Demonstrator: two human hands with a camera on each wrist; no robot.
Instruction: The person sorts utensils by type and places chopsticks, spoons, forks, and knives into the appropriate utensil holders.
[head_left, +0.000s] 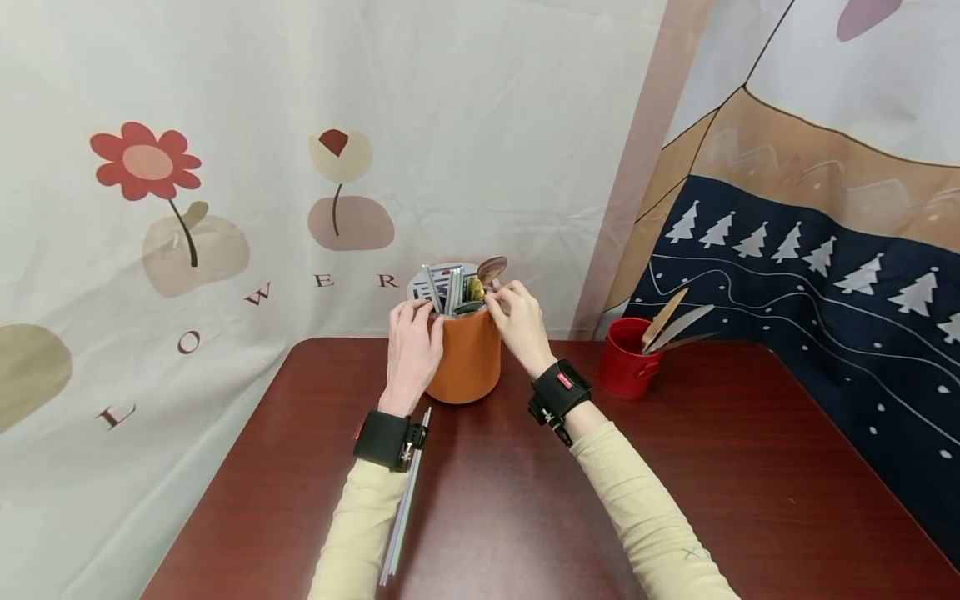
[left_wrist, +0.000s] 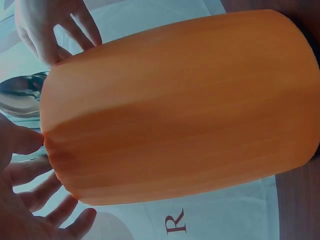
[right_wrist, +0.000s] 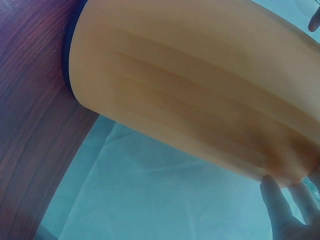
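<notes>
An orange canister [head_left: 465, 367] stands upright on the table. From its mouth rise several silvery sticks [head_left: 453, 290], a spoon [head_left: 491, 268] with its bowl up, and a small gold-coloured item [head_left: 475, 289] of unclear kind. My left hand [head_left: 414, 350] grips the canister's rim at the left, its little finger apart from the wall in the left wrist view. On the right side, my right hand [head_left: 519, 325] holds the rim beside the spoon, with fingertips against the outer wall in the right wrist view. What lies deeper in the canister is hidden.
A red cup [head_left: 627, 358] with several knives [head_left: 678, 329] leaning out stands at the right on the dark wooden table [head_left: 525, 508]. Long thin sticks [head_left: 401, 517] lie beside my left forearm. A pale striped round thing [head_left: 427, 285] shows behind the canister's sticks. Printed cloth hangs behind.
</notes>
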